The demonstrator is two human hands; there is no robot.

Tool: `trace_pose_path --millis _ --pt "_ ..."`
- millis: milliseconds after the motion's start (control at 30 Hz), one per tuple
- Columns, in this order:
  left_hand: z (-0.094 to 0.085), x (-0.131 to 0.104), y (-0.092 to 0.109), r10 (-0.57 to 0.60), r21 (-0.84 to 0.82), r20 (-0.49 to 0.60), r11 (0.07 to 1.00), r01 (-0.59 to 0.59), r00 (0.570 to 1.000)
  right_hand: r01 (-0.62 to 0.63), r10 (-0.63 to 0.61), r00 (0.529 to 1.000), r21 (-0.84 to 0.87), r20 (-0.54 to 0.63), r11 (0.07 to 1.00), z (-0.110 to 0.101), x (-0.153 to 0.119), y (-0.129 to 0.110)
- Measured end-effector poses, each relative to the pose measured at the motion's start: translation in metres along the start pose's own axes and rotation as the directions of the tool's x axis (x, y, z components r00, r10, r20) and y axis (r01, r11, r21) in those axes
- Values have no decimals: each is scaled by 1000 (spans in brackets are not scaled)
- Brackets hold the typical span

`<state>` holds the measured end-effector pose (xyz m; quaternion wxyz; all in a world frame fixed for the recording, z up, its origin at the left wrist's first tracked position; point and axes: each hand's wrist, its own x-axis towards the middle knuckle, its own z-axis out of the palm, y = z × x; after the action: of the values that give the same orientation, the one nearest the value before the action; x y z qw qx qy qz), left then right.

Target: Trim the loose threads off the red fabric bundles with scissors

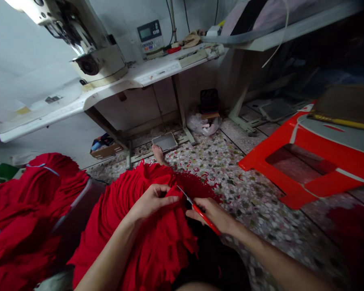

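Observation:
A large heap of red fabric (118, 210) lies across the lap in the head view, with many layered folds. My left hand (157, 198) pinches an edge of this fabric between thumb and fingers, near the top of the heap. Just to its right, my right hand (210, 214) is closed around scissors (202, 215) with red handles. The metal tip of the scissors points up and left, close to the fabric edge beside my left thumb. Whether the blades touch the cloth is too small to tell.
Ahead stands a white sewing table (157, 72) with a machine (91, 48) and a control panel (151, 36). More red fabric (27, 218) fills a container at left. A red stool (309, 153) stands at right. Red scraps (200, 184) lie on the speckled floor.

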<state>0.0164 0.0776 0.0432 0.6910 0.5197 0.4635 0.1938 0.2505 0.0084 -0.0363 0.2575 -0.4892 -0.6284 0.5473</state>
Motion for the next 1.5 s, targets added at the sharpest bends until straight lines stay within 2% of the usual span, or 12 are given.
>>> trace_pose_path --millis 100,200,333,500,733,867,933,1100,1333,1400,1500 --pt "0 2 -1 -4 -60 -38 998 2 999 37 -38 999 72 7 997 2 -2 6" --pt "-1 6 -1 0 -73 -95 997 -7 995 96 -96 995 37 -6 995 4 -8 9" --pt "-1 10 0 -10 -95 -136 995 -3 991 78 -79 997 44 24 996 6 -11 7" --pt "1 10 1 -36 -108 -109 994 24 993 89 -89 996 -7 -9 996 6 -5 4" --pt "-3 12 0 -43 -40 -46 998 41 998 109 -111 994 -99 -20 989 2 6 -1" --pt "-4 12 2 -41 -31 -29 999 41 999 -23 21 999 -46 -41 999 7 10 12" --pt "-3 12 3 -55 -37 -30 998 54 998 -47 46 998 -22 -49 999 10 9 19" --pt "1 12 2 -68 -50 -24 996 67 997 35 -35 999 7 10 999 11 0 25" --pt "2 14 -3 -62 40 26 997 61 998 106 -106 994 -80 1 991 6 2 11" --pt "1 16 -4 -50 78 53 996 45 997 102 -102 995 -54 -3 993 6 6 7" --pt "0 16 -5 -31 131 78 991 20 996 15 -15 1000 17 -27 1000 9 9 6"
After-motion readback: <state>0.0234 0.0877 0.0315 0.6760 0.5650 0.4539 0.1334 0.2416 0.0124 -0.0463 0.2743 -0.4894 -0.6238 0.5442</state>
